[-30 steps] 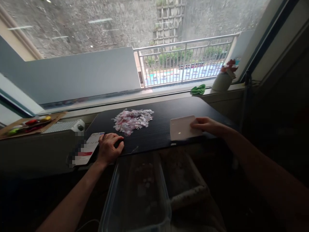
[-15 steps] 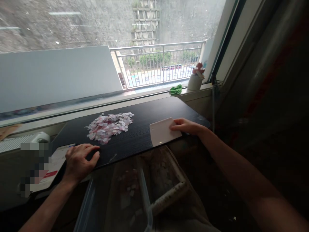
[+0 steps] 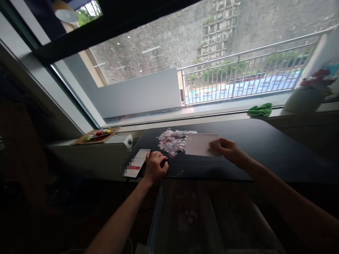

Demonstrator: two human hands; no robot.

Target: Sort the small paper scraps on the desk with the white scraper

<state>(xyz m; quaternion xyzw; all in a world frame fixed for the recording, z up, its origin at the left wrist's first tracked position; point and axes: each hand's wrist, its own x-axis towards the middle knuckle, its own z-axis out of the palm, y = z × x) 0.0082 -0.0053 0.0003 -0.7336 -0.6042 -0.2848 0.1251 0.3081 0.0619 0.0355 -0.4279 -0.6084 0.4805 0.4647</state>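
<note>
My right hand (image 3: 226,149) pinches the right edge of a thin white scraper (image 3: 200,144), slightly blurred by motion. The scraper stands over the dark tabletop (image 3: 238,135), its left edge at a pile of small pale paper scraps (image 3: 173,141) and hiding part of it. On the table's front edge rests my left hand (image 3: 156,165), thumb and fingers apart and loosely curved, holding nothing. Close beside its outer side lies a phone (image 3: 138,164) with a lit screen.
Below the table front stands a clear plastic bin (image 3: 185,218) with some paper bits, dim in shadow. A green cloth (image 3: 261,110) and a sprayer bottle (image 3: 304,98) sit on the sill. At left, a brown board with colourful items (image 3: 97,134) lies by a white radiator (image 3: 119,141).
The view has swung left and tilted. My right hand has carried the scraper leftward from the table's front right to the scrap pile. My left hand stays at the table edge beside the phone.
</note>
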